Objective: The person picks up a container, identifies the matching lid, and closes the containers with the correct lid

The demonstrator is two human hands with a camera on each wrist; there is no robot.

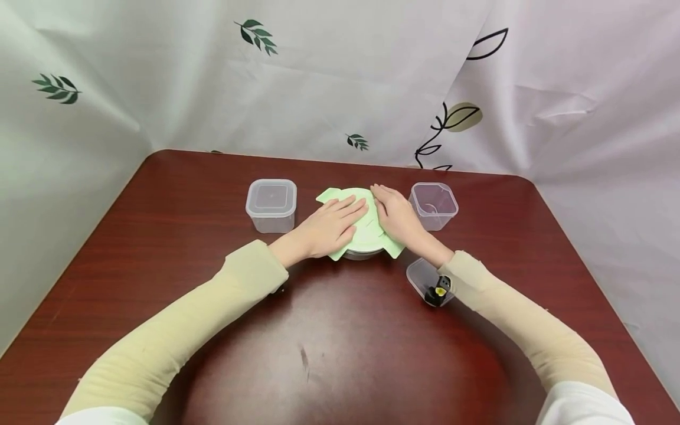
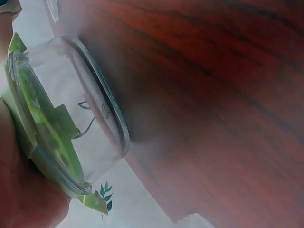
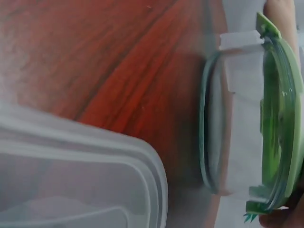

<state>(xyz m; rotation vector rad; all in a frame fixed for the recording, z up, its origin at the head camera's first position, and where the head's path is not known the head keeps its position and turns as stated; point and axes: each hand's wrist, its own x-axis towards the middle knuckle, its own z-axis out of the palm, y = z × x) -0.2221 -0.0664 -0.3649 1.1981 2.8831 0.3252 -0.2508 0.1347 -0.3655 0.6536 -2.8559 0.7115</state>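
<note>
Seemingly pressing lid [image 1: 369,229] onto bowl [image 2: 89,111], between tubs [image 1: 273,206], with left hand [image 1: 332,227] and right hand [image 1: 396,216] straight-fingered, clamped on nothing; less sure of right, cropped in wrist view. Next: probably fold flaps [image 1: 394,247] down.

Two hands [image 1: 324,230] [image 1: 395,215] are seen. Beneath their fingers [image 1: 355,209] one glass container [image 2: 80,114] is counted, with two plastic boxes [image 1: 273,224] [image 1: 435,221], one to either side of the fingers. Three lids are counted: one green lid [image 1: 368,233] under the fingers, one box lid [image 1: 273,196] left of them, one loose lid [image 1: 422,274] rightward and nearer.
</note>
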